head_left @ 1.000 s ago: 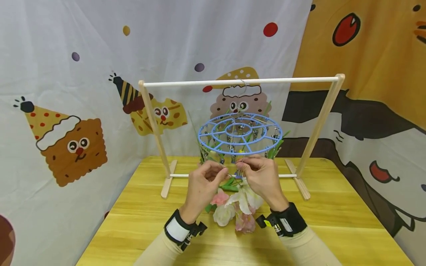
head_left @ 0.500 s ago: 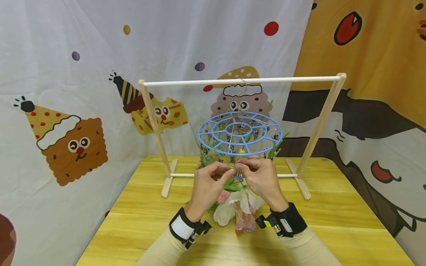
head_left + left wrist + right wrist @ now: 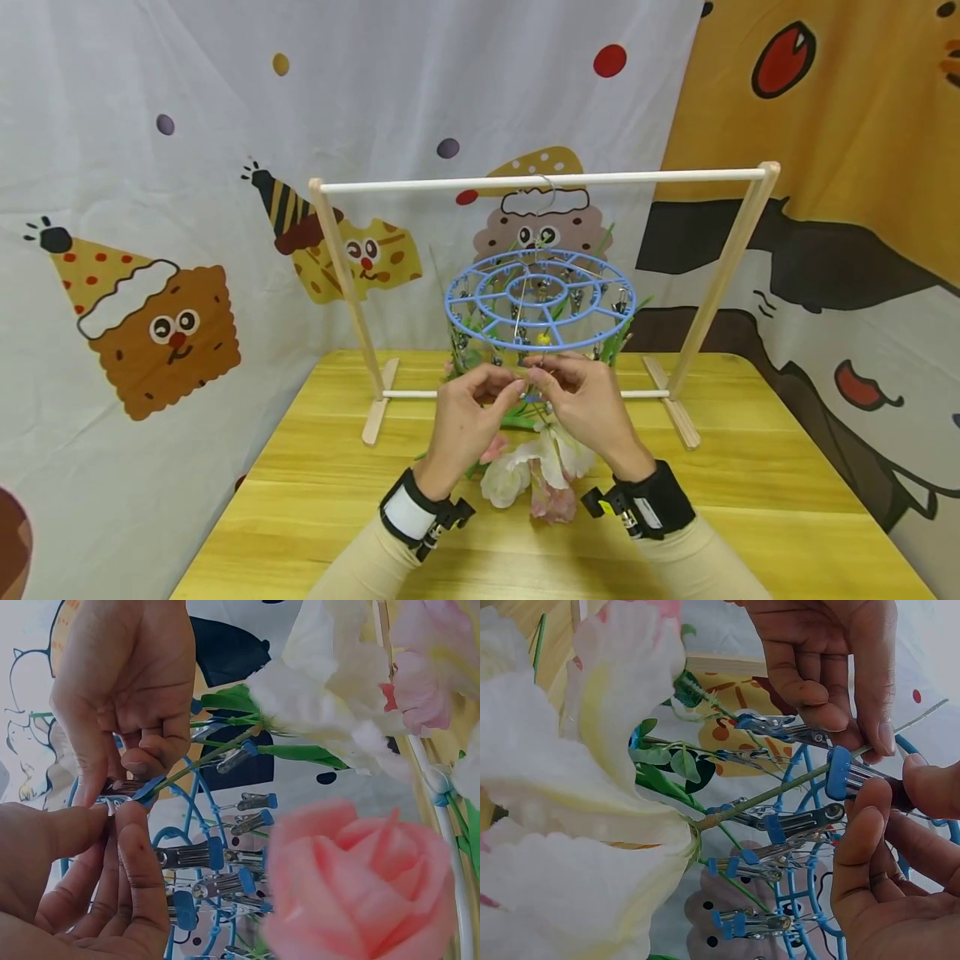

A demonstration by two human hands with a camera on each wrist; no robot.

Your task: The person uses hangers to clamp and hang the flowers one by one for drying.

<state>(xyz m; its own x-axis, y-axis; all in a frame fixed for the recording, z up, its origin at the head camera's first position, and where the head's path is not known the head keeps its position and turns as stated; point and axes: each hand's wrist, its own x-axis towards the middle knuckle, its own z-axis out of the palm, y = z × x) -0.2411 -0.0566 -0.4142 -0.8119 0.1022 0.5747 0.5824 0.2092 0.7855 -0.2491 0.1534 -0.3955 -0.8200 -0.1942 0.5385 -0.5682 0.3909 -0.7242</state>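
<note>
In the head view both hands meet under the front rim of a round blue clip hanger (image 3: 570, 344). My right hand (image 3: 596, 408) pinches a metal clip with a blue tip (image 3: 838, 774) between thumb and finger. From a white lily (image 3: 615, 750), a stem (image 3: 776, 793) runs up at the clip's tip; whether the clip bites it cannot be told. My left hand (image 3: 467, 425) pinches the stem's thin upper end beside the clip. Blossoms hang below the hands, among them a pink rose (image 3: 360, 881), close to the left wrist camera.
A frame with wooden legs and a white top bar (image 3: 420, 188) carries the hanger by its hook. Several other clips (image 3: 225, 883) hang from the rings, some with green stems. The wooden table (image 3: 315, 500) lies beneath, backed by a printed curtain (image 3: 225, 67).
My left hand has moved slightly right, closer to my right hand, which stays nearly in place. The blossoms below have shifted a little.
</note>
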